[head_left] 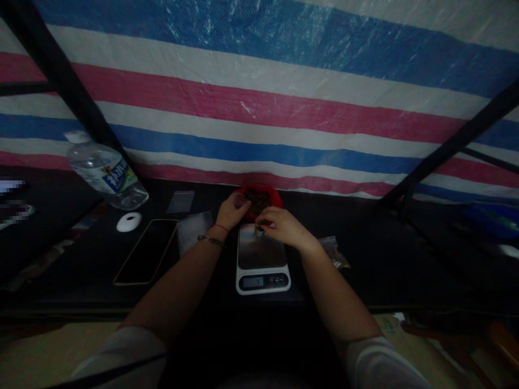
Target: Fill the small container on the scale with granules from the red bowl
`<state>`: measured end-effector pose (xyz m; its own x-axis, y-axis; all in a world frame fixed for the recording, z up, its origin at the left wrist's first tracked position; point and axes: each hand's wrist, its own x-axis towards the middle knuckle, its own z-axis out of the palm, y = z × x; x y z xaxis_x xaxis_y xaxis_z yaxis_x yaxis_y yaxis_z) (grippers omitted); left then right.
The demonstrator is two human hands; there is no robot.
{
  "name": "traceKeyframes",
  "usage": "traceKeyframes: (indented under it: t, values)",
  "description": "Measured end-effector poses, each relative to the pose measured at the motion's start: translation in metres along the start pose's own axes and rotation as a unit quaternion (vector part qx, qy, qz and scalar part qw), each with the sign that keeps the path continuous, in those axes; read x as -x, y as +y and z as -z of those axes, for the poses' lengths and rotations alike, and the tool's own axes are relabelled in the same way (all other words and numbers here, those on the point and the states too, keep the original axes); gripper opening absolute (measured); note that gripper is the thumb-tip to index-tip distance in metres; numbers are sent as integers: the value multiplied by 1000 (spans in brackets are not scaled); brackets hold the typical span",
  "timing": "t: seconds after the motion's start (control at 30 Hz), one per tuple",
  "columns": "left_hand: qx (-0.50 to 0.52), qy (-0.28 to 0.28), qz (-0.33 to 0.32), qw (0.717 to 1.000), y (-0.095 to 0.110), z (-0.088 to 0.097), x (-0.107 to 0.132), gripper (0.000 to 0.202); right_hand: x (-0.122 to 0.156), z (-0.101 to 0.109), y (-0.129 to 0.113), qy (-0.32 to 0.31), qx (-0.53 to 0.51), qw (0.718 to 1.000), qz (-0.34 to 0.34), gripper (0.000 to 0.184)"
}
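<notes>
A red plastic bag (277, 198) stands open behind the scale, full of small dark brown pieces (258, 201). My left hand (232, 212) is at the bag's left rim, its thumb and fingers closed on the thin red edge. Fingers pinched together, my right hand (279, 224) is over the back of the white kitchen scale (263, 286). Just below its fingertips shows a small pale, cup-like thing with brown on top (259, 231); dim light hides what exactly the fingers grip. The scale's metal plate (261, 251) is otherwise bare, and its display is too small to read.
Left on the black table (219, 294) lie a phone (148, 251), clear zip bags (193, 229), a smaller zip bag (180, 202) and a white oval object (128, 221). A clear bottle (107, 173) stands behind. A filled zip bag (335, 254) lies beside my right forearm. Striped sheeting (263, 124) hangs behind.
</notes>
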<state>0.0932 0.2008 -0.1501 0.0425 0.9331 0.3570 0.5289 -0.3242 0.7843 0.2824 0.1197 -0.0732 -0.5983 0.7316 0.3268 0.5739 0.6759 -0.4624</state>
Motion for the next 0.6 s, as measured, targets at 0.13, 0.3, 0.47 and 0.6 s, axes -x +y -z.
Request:
traceKeyframes:
  t: [0.13, 0.3, 0.47, 0.6]
  values:
    - [12, -1, -7, 1000, -1, -1, 0, 35, 1, 2, 4, 31, -11, 999, 2, 21]
    - [-1, 5, -4, 1000, 2, 1, 0, 33, 2, 1, 13, 66, 1, 998, -9, 23]
    - [-6, 2, 7, 1000, 2, 2, 1, 33, 2, 10, 20, 122, 21, 991, -58, 23]
    - [-6, -3, -2, 1000, 1, 2, 2, 37, 3, 11, 32, 142, 19, 983, -111, 28]
